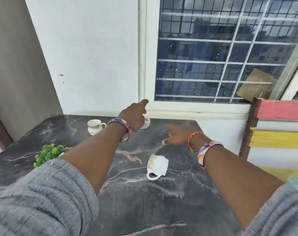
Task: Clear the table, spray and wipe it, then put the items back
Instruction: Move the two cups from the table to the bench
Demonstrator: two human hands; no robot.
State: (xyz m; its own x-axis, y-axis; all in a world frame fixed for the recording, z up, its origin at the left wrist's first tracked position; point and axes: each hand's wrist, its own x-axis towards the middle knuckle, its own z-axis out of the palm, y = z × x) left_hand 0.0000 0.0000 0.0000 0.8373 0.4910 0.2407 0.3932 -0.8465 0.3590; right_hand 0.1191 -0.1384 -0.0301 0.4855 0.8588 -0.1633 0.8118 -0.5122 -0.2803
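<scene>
Clearing looked to be the step in hand, since the dark marble bench (162, 201) carried its things and no spray or cloth showed. Both arms reached far across it. The left hand (133, 116) hovered over a small glass dish (147, 122) at the far edge below the window (221, 53), index finger raised, its grip loose and holding nothing. The right hand (176, 136), blurred, hung just right of that dish with fingers spread, released and empty. A white cup (93, 126) stood upright at far left. A second, patterned cup (157, 166) lay tipped on its side near the middle, handle toward the near edge. A green plant (48, 153) sat at the left, partly hidden behind the left sleeve (42, 198). My judgement: the next move called for the left fingers to close round the dish rim and lift it straight up, clear of the window sill, then carry it off the bench before the cups and plant followed
</scene>
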